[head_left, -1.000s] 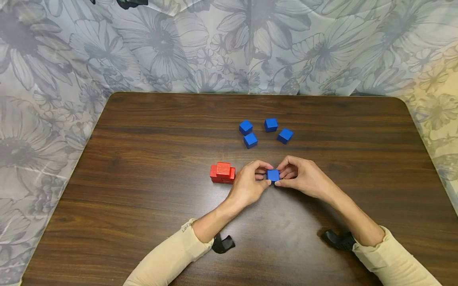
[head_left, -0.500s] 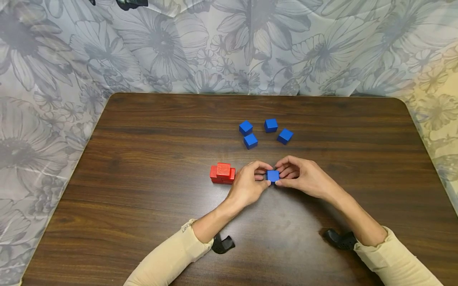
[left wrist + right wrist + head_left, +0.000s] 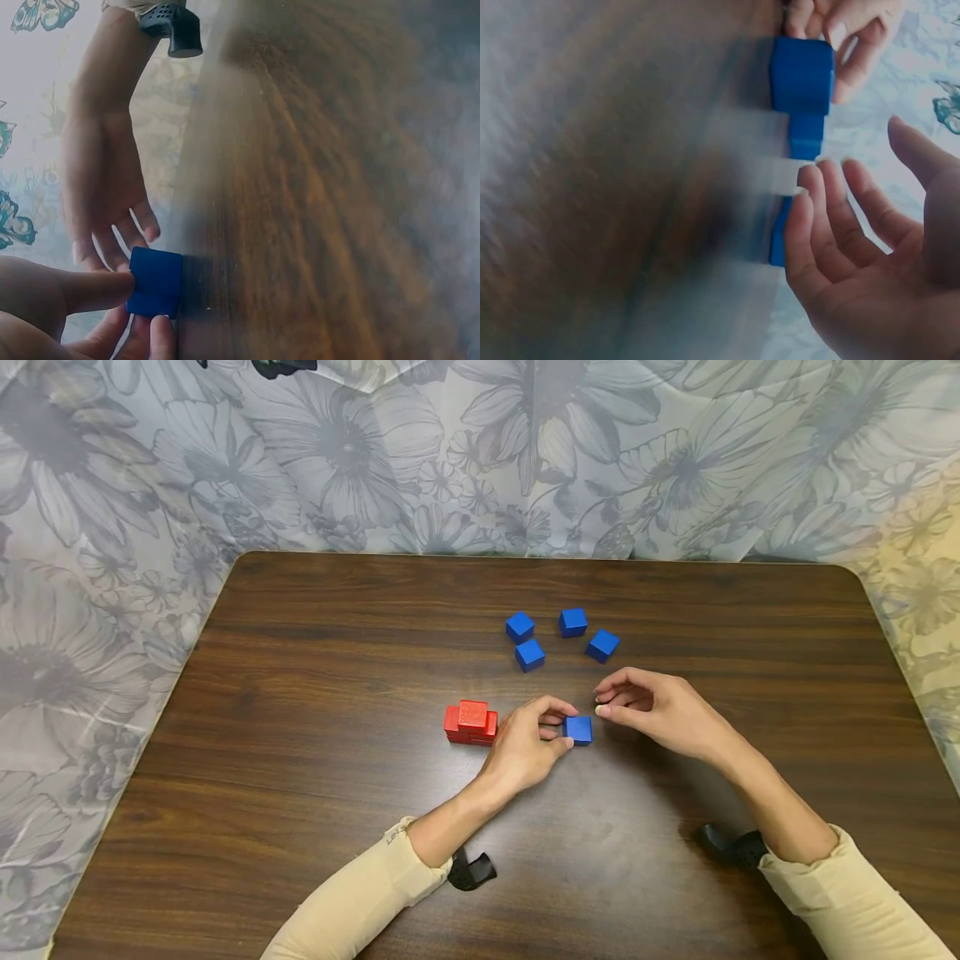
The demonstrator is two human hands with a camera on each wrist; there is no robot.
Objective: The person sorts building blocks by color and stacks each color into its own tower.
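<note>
On the table a blue cube (image 3: 577, 731) sits between the thumb and fingers of my left hand (image 3: 523, 745), which pinches it. In the left wrist view the thumb lies against the side of the same blue cube (image 3: 154, 281). My right hand (image 3: 663, 710) is just right of the cube, apart from it, with loosely bent fingers holding nothing. The right wrist view shows a gap between the right hand (image 3: 870, 247) and the gripped cube (image 3: 802, 75). Left of my left hand stands a small stack of red blocks (image 3: 472, 716), its right side close to the knuckles.
Farther back lie several loose blue cubes (image 3: 530, 655), including one at the right (image 3: 602, 646). The brown wooden table (image 3: 337, 635) extends to a floral curtain (image 3: 525, 460) behind it. Black wrist straps (image 3: 472, 870) hang below both forearms.
My right hand has let go of the blue cube and moved right and slightly away from me. My left hand stays at the cube. The whole view has shifted slightly.
</note>
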